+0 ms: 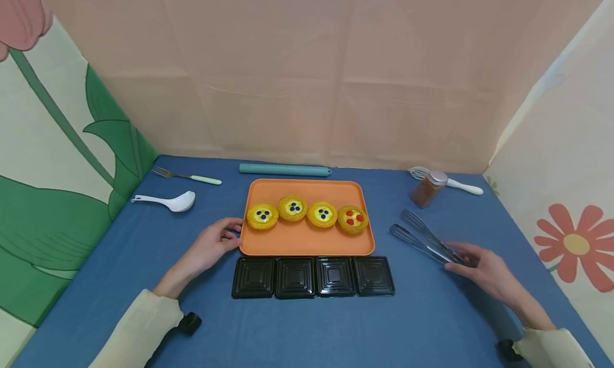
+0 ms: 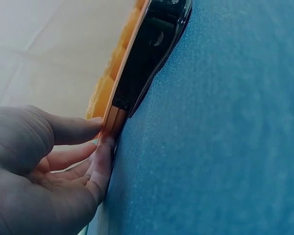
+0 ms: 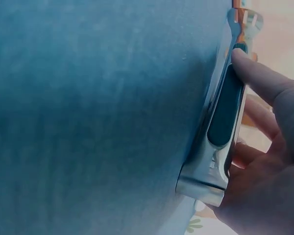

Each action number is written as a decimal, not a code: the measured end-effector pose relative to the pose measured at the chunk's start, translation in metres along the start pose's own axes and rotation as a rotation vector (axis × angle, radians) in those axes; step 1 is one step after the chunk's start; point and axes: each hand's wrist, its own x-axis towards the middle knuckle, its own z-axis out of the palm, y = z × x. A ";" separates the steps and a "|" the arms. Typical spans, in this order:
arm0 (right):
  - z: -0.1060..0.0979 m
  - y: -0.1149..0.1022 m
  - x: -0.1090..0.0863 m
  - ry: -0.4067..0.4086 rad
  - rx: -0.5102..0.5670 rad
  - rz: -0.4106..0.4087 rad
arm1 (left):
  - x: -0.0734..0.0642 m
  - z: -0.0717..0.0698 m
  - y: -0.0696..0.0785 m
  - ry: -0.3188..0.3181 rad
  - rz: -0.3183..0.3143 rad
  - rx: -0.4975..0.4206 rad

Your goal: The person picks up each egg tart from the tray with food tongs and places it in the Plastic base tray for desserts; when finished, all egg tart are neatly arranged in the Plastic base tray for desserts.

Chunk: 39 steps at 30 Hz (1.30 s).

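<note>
An orange tray (image 1: 307, 244) lies mid-table with egg tarts in a row: three with blue dots, such as the leftmost tart (image 1: 262, 216), and one red-dotted tart (image 1: 353, 220) at the right. My left hand (image 1: 211, 246) pinches the tray's left rim; the left wrist view has the thumb (image 2: 76, 129) on top of the edge and fingers beneath. Metal tongs (image 1: 422, 239) with dark grip pads (image 3: 227, 105) are held by my right hand (image 1: 484, 272) near their rear end, arms spread apart, low over the cloth. Directly before the tray sit several joined square black dishes (image 1: 295, 277).
Behind the tray lies a teal rolling pin (image 1: 285, 169). At the left are a fork (image 1: 187, 176) and a white ladle (image 1: 168, 201). To the back right, a brown-filled shaker jar (image 1: 428, 189) stands before a white-handled whisk (image 1: 464, 186). Fabric walls border the blue table (image 1: 336, 330).
</note>
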 end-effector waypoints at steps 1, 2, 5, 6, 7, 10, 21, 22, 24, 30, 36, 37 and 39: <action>0.000 0.001 0.000 0.003 0.000 0.001 | 0.000 0.000 0.000 -0.001 -0.002 -0.003; 0.000 0.001 -0.001 0.007 0.001 0.003 | 0.000 0.000 0.000 -0.003 -0.003 -0.008; 0.000 0.003 -0.003 0.014 0.009 0.011 | 0.001 0.000 -0.002 -0.010 -0.005 -0.019; 0.000 0.003 -0.004 0.014 0.015 0.012 | 0.001 0.000 -0.003 -0.011 -0.006 -0.021; 0.000 0.003 -0.005 0.017 0.020 0.015 | 0.002 0.000 -0.004 -0.014 -0.007 -0.024; -0.002 0.002 -0.006 0.015 0.054 0.019 | 0.002 -0.001 -0.005 -0.020 -0.009 -0.033; -0.008 -0.015 -0.010 0.039 0.109 -0.041 | 0.002 -0.003 -0.003 -0.027 -0.010 -0.043; -0.007 -0.017 -0.010 0.050 0.086 -0.050 | 0.001 -0.003 -0.003 -0.027 -0.011 -0.044; -0.007 -0.024 -0.012 0.081 0.036 -0.063 | 0.001 -0.003 -0.003 -0.028 -0.012 -0.045; -0.004 -0.048 -0.016 0.183 -0.042 -0.126 | 0.002 -0.003 -0.003 -0.032 -0.005 -0.046; 0.000 -0.068 -0.015 0.199 -0.078 -0.169 | 0.001 -0.004 -0.003 -0.034 0.003 -0.050; 0.000 -0.070 -0.014 0.195 -0.086 -0.168 | 0.001 -0.004 -0.003 -0.034 0.003 -0.048; 0.002 -0.074 -0.012 0.184 -0.097 -0.163 | 0.001 -0.004 -0.003 -0.033 0.001 -0.044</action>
